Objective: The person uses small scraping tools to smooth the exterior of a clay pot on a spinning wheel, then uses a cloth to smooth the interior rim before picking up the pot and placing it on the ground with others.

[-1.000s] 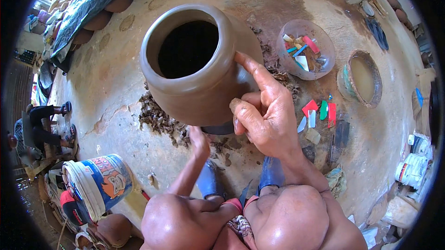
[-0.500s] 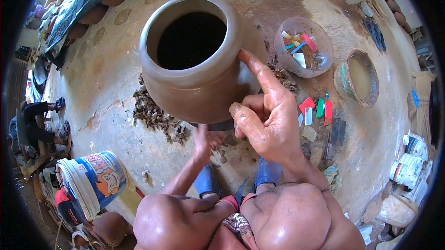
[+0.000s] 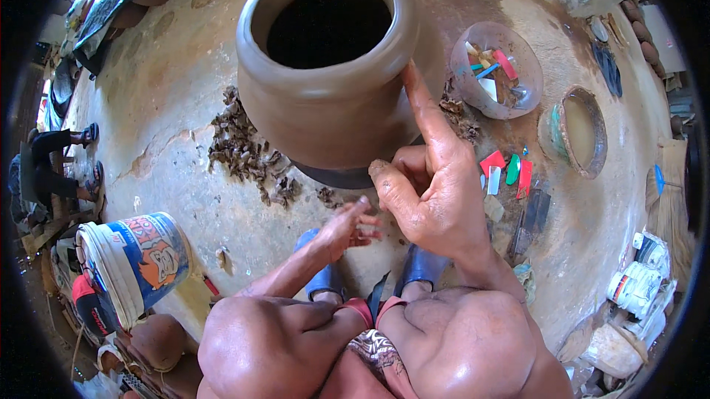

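Observation:
A large round brown clay pot with a thick smooth rim stands in front of me on a dark base. The extended index finger of my right hand touches the pot's right side just under the rim. That hand's thumb stands out, its other fingers are curled, and it looks wet with clay; nothing shows in it. Below the pot's near side, my left hand hangs in the air with loosely spread fingers, empty and apart from the pot. Inside, the pot is too dark to see.
Clay shavings lie around the base. On the right are a clear tub of coloured scraps, a bowl of cloudy water and flat coloured pieces. A labelled bucket stands left; another person's legs show beyond.
My left hand has moved from close under the pot toward me and slightly right. The right index finger stays at the pot's neck. The whole view has shifted, with the pot now higher.

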The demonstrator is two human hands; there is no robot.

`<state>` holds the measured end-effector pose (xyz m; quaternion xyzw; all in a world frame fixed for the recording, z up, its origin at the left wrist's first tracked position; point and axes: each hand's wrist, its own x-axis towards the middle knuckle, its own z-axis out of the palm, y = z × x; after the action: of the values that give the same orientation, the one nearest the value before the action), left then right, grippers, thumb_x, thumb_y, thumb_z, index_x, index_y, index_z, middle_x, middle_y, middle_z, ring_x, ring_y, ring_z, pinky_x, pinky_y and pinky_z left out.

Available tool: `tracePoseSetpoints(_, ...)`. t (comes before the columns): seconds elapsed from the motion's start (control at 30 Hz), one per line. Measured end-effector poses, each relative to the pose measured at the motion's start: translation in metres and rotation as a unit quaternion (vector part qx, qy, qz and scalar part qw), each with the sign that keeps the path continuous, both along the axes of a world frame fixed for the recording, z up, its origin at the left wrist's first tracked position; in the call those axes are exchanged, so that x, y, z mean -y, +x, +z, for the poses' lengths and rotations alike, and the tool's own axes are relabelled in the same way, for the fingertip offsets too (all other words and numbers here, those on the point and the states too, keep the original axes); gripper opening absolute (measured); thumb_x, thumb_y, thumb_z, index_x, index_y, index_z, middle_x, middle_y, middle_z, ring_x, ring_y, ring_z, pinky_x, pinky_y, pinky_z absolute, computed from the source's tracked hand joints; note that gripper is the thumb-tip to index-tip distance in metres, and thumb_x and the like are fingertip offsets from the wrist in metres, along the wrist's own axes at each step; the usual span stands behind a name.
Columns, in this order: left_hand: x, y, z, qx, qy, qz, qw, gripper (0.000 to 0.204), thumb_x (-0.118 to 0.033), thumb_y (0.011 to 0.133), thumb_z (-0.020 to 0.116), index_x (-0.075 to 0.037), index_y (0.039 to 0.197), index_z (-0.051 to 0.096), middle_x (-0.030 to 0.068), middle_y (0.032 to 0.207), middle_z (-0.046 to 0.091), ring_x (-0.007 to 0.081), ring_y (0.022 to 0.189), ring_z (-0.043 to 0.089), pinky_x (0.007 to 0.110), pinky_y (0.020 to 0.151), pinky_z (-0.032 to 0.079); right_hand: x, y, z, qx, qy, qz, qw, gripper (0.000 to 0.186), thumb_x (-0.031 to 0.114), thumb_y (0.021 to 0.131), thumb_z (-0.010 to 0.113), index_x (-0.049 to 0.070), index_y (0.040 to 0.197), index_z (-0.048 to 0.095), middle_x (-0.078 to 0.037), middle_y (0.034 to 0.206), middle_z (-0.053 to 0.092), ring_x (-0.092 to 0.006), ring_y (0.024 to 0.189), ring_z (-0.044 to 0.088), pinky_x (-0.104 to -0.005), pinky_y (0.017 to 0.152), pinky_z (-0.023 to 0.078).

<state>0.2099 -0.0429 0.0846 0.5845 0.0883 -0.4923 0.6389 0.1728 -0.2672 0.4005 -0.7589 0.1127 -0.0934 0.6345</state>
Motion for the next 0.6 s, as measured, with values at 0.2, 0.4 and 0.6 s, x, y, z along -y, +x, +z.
tracePoseSetpoints(0.2,0.007,0.090,0.061,0.038,0.057,0.288,0.955,0.057,-0.059,0.104,0.048,-0.005,0.118,0.057,0.0103,0.104,0.069,0.0178,0.078,0.069,0.028,0.059,0.056,-0.002,-0.005,-0.004,0.018,-0.027,0.007,0.999,0.089,-0.003,0.086,0.060,0.001,0.165,0.018,-0.001,0.053,0.054,-0.0034,0.051,0.048,-0.0221,0.053,0.041)
tracePoseSetpoints(0.4,0.033,-0.011,0.052,-0.027,0.000,0.042,0.999,0.076,-0.071,0.100,0.049,-0.002,0.132,0.055,0.0149,0.105,0.073,0.0198,0.077,0.070,0.033,0.068,0.055,-0.004,-0.006,-0.003,-0.002,-0.066,0.008,0.998,0.092,0.005,0.091,0.068,-0.001,0.164,0.013,-0.003,0.052,0.054,-0.0039,0.051,0.048,-0.0234,0.051,0.041)
tracePoseSetpoints(0.6,0.002,0.017,0.049,-0.055,0.061,0.085,0.993,0.084,-0.075,0.094,0.053,-0.013,0.149,0.039,0.0139,0.121,0.066,0.0252,0.086,0.071,0.036,0.068,0.057,-0.010,0.002,0.000,-0.017,-0.097,-0.002,0.995,0.099,0.016,0.091,0.078,-0.003,0.163,0.013,-0.004,0.050,0.055,-0.0039,0.047,0.047,-0.0233,0.047,0.037)
